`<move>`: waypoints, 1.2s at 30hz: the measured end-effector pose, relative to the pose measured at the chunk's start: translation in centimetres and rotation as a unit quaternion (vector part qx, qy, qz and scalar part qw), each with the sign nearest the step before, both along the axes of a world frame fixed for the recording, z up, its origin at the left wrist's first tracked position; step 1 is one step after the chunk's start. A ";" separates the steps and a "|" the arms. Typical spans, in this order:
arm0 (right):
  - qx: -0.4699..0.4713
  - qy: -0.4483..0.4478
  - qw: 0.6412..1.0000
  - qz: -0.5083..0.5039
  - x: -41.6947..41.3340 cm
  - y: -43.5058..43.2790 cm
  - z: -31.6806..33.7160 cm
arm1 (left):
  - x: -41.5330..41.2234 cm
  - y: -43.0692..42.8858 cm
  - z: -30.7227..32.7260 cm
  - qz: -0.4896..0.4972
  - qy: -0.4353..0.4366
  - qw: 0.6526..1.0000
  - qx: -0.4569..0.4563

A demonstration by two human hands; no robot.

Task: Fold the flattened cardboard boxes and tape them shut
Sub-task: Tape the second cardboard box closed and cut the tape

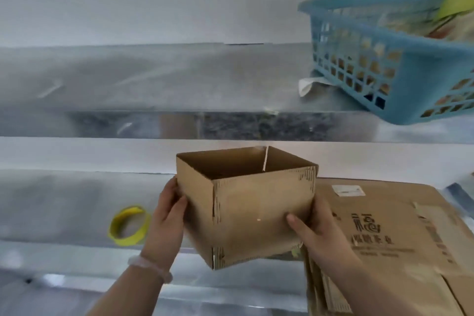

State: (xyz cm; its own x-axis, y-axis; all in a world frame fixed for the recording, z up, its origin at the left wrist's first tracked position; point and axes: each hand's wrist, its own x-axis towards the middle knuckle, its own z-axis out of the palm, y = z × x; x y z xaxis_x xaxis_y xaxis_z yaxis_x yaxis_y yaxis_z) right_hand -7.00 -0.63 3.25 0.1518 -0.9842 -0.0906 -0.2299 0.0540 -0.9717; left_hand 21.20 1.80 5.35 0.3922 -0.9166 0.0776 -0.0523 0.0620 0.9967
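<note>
Above the near edge of the table (64, 200), the cardboard box (256, 202) is held clear of the surface, between the yellow tape roll (129, 224) to its left and the stack of flattened boxes (384, 238) at the table's right end. The left hand (170, 210) lies with fairly straight fingers pressed flat on the short left wall. The right hand (315, 231) grips the right end, its thumb across the wide front wall and its fingers round the corner out of sight.

The box is squared up into a tube. Its mouth points up and its near vertical corner faces the person. Its long axis runs roughly along the table's front edge, with the right end swung a little farther back, and the whole box is tipped so that the near bottom corner hangs lowest. Whether the bottom flaps are closed cannot be seen.

The step in hand appears to be squaring the box before closing it. It would go best with both hands pushing evenly on opposite walls so the corners stay at right angles. The box should then be set on the table, so the flaps can be folded flat before anyone reaches left for the tape.
</note>
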 end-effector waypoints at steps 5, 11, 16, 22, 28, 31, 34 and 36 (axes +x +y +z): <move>-0.036 0.019 0.999 0.027 5.8 0.6 -1.4 | 4.1 -0.4 0.1 -0.007 -0.017 1.000 -0.010; -0.094 0.173 0.980 0.023 10.0 1.6 -2.6 | 8.1 -0.1 -1.2 -0.086 -0.017 0.996 -0.015; -0.207 0.276 0.939 0.016 11.5 2.0 -1.6 | 11.7 0.5 -2.9 -0.184 -0.211 0.958 -0.066; -0.273 0.319 0.906 -0.047 12.6 1.1 -0.9 | 13.0 -0.1 -2.5 -0.167 -0.381 0.905 -0.091; -0.321 0.320 0.891 0.012 13.8 1.1 0.2 | 12.4 0.1 -2.0 -0.207 -0.495 0.835 -0.119; -0.221 0.293 0.930 0.021 13.6 1.1 0.7 | 12.7 -0.2 -1.8 -0.213 -0.462 0.857 -0.078; -0.135 0.244 0.960 0.012 13.1 0.0 1.0 | 13.1 -0.8 -1.6 -0.240 -0.375 0.895 -0.016; -0.109 0.201 0.973 -0.033 12.8 -1.1 1.1 | 13.3 -1.7 -2.0 -0.210 -0.314 0.926 0.016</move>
State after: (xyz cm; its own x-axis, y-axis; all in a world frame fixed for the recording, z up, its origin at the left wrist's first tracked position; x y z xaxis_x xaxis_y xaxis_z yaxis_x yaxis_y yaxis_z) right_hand 5.82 -1.76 4.36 0.0835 -0.9931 0.0821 -0.5968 -0.1158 -0.7940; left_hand 34.51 0.07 3.40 -0.1129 -0.9837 0.1400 -0.6001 0.1798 0.7795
